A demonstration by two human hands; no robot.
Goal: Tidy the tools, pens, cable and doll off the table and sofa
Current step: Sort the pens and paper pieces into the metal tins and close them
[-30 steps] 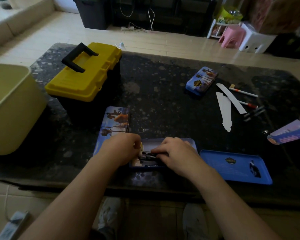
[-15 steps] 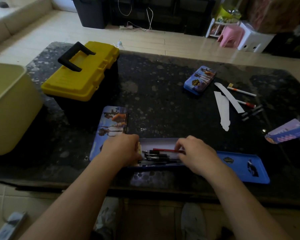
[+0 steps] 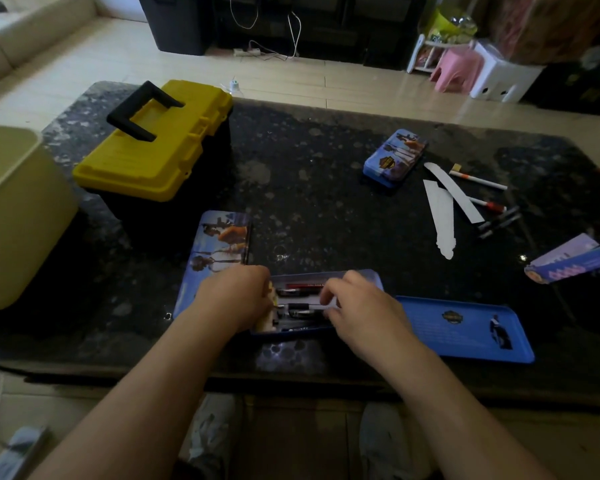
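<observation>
An open blue pencil tin (image 3: 312,276) lies at the table's front edge, with a red pen (image 3: 305,286) and black pens (image 3: 297,309) inside. My left hand (image 3: 236,296) grips the tin's left end with its fingers curled over it. Inside the tin, the curled fingers of my right hand (image 3: 357,313) pinch a pen among the others. Loose pens (image 3: 478,180) and black markers (image 3: 497,221) lie at the far right. No cable or doll is in view.
The tin's picture lid (image 3: 222,244) lies to its left and a blue tray (image 3: 465,329) to its right. A shut yellow toolbox (image 3: 156,147), a pale bin (image 3: 14,220), a second tin (image 3: 394,157), white paper strips (image 3: 440,216) and a card (image 3: 572,259) share the dark table.
My right hand slid right to the tin's end with the red pen, then came back left over the black pens. My left hand stayed on the tin's left end.
</observation>
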